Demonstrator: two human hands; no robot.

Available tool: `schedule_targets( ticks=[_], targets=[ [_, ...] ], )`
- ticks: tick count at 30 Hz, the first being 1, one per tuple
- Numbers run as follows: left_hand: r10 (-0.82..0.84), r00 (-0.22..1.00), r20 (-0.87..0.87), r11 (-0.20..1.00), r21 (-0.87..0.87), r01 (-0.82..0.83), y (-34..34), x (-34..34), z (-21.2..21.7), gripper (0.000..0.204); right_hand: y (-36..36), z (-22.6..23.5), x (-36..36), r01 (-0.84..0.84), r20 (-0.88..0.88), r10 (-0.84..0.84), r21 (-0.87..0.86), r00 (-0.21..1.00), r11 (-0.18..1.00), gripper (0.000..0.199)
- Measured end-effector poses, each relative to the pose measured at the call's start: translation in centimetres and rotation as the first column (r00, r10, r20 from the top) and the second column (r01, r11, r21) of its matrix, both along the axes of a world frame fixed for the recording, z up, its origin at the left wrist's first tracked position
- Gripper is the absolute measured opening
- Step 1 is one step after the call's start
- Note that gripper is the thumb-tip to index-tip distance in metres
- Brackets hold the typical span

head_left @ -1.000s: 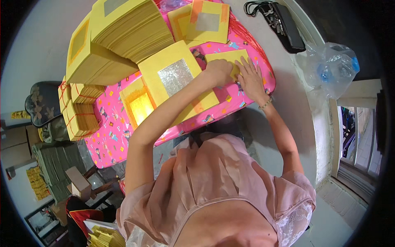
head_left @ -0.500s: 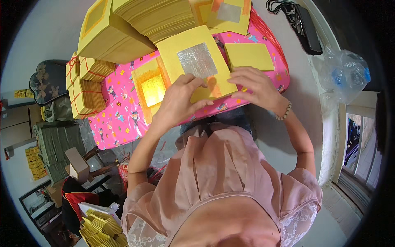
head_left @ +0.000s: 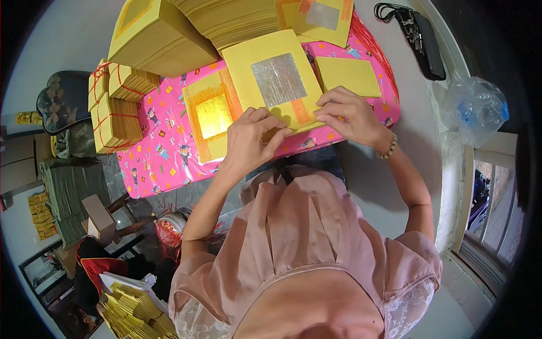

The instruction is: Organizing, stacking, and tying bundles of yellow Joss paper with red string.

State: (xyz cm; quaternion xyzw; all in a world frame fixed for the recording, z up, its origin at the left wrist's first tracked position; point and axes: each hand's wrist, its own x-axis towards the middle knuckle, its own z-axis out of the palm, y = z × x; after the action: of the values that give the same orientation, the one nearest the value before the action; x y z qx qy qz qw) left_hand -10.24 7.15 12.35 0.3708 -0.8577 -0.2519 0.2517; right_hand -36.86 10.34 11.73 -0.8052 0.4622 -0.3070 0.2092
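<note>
A yellow paper sheet (head_left: 241, 65) with a silver foil square (head_left: 278, 79) and an orange patch lies in front of me on the pink table. My left hand (head_left: 248, 135) has its thumb and fingers closed on the sheet's near edge, left of the orange patch. At the near right corner my right hand (head_left: 353, 117) pinches the same edge, wearing a beaded bracelet. That near edge looks slightly curled up between my fingers. To the left, partly under the sheet, is a yellow paper with a shiny gold square (head_left: 212, 116) and orange border.
Tall stacks of yellow paper (head_left: 164, 45) stand at the back left, with red-tied bundles (head_left: 118, 121) beside them. A folded yellow paper (head_left: 349, 77) lies right. Red strings (head_left: 375, 51) hang along the table's right edge. A clear plastic bag (head_left: 474, 107) is farther right.
Both hands have closed on the sheet's near edge, the right fingers drawing together at the corner. The view has shifted slightly.
</note>
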Motion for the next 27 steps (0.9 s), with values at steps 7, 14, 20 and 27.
schedule_targets(
  ticks=[7,14,20,27],
  targets=[
    [0.044,0.999,0.003,0.999,0.021,-0.044,0.1,-0.3,0.3,0.013,-0.2,0.3,0.2,0.019,0.042,-0.022,0.061,0.999,0.998,0.015],
    [0.057,0.998,-0.027,0.993,0.109,-0.053,-0.4,-0.4,0.1,0.015,-0.4,0.1,0.2,0.030,0.057,-0.035,0.090,0.998,0.995,0.014],
    [0.055,0.997,-0.057,0.996,0.071,-0.051,-0.8,-0.3,0.1,0.016,-0.5,0.8,-0.1,0.007,0.000,-0.007,0.128,1.000,0.992,0.012],
    [0.055,0.998,-0.034,0.995,0.082,-0.052,-0.7,-0.1,0.6,0.012,-0.5,0.8,0.8,-0.066,-0.214,0.026,-0.183,0.977,0.981,0.026]
  ],
)
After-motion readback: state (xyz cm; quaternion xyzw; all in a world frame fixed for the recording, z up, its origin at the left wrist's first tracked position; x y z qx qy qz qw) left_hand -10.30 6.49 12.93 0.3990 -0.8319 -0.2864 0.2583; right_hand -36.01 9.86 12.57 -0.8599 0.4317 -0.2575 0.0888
